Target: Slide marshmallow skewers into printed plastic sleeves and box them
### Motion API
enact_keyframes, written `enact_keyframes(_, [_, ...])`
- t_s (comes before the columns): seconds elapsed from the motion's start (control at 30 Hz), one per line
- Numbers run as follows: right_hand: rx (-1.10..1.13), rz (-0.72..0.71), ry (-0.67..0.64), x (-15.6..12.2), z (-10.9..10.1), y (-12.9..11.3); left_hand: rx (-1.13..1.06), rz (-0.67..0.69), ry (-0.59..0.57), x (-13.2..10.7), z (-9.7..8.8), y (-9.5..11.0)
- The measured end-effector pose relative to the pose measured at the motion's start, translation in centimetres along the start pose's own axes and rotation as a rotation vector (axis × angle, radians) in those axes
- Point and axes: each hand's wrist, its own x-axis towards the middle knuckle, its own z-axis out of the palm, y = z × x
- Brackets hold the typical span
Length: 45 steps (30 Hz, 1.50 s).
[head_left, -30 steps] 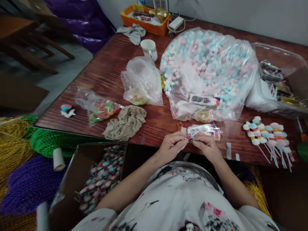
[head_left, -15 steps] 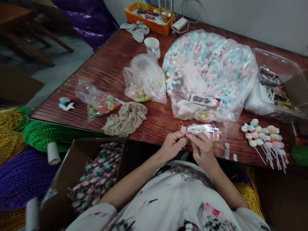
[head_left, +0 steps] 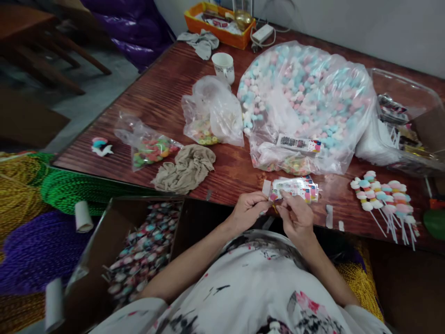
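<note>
At the table's front edge my left hand (head_left: 248,211) is closed, thumb and forefinger pinched on something small that I cannot make out. My right hand (head_left: 295,215) faces it with fingers bent together, its tips beside a thin yellow strip (head_left: 275,208) between the hands. Whether either hand grips this strip is unclear. Just beyond the fingertips lies a fanned stack of printed clear packets (head_left: 295,186), with a small white tab (head_left: 266,187) at its left. Marshmallow candy sticks (head_left: 385,195) lie in a bunch to the right.
A large bag of pastel marshmallows (head_left: 306,88) fills the back, next to a clear plastic bin (head_left: 410,116). Leftward are bags of gummies (head_left: 151,150) and candy rings (head_left: 212,113), a crumpled cloth (head_left: 187,168) and a mug (head_left: 223,67). A box of wrapped candies (head_left: 142,250) stands below the edge.
The hands have drawn slightly apart at the fingertips, and the yellow strip shows more between them. The right fingers have shifted a little rightward. The whole view has moved slightly.
</note>
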Motion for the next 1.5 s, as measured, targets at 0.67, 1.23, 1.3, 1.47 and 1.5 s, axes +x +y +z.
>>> enact_keyframes(0.67, [0.591, 0.483, -0.499, 3.8, -0.8, 2.1, 0.939, 0.586, -0.274, 1.2, -1.1, 3.0])
enact_keyframes(1.23, [-0.01, -1.071, -0.512, 3.1, -1.4, -0.4, -0.356, -0.873, -0.929, 0.4, -3.5, 1.1])
enact_keyframes(1.3, [0.004, -1.064, -0.516, 3.3, -1.5, -0.8, -0.373, -0.844, -1.003, 0.5, -3.5, 1.0])
enact_keyframes(1.47, [-0.035, -1.129, -0.564, 3.3, -1.3, -1.8, -0.308, -0.832, -1.155, 0.8, -3.6, 1.0])
enact_keyframes(1.5, [-0.044, -1.126, -0.582, 3.3, -1.2, -1.9, -0.306, -0.807, -1.177, 0.7, -3.6, 1.1])
